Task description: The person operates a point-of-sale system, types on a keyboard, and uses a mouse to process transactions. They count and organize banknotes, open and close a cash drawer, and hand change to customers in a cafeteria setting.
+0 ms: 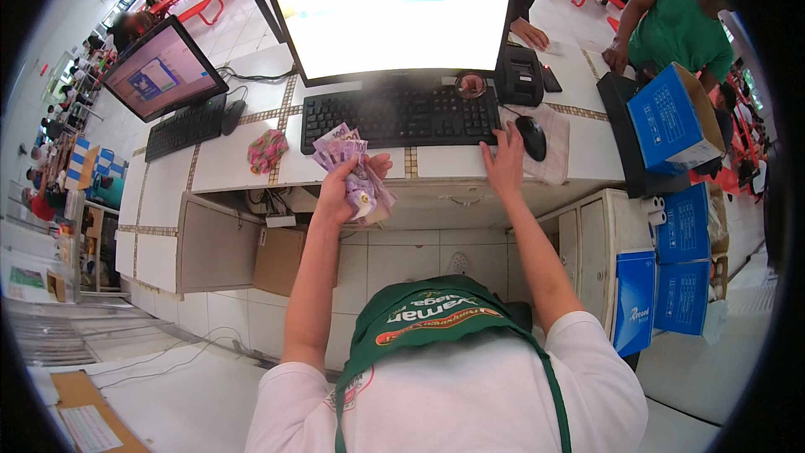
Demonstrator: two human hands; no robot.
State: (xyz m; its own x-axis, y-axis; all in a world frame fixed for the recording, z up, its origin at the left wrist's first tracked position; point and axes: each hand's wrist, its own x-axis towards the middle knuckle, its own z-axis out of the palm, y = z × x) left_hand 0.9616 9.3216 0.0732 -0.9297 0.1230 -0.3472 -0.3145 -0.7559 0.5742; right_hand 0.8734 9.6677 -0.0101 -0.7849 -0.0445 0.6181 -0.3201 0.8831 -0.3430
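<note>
Several purple banknotes sit fanned in the left hand.

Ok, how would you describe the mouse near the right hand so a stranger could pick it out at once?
Start at the large, bright monitor and drop to the black keyboard below it. Just beyond that keyboard's right end, beside the right hand, sits a black computer mouse. Unlike the other mouse, by the smaller monitor at left, it rests on a pale cloth.

Your L forearm reaches fwd w/ a slight inward lean, L hand curled in a grip, while your R forearm slants inward more, R hand palm-down, stretched fwd.
</note>
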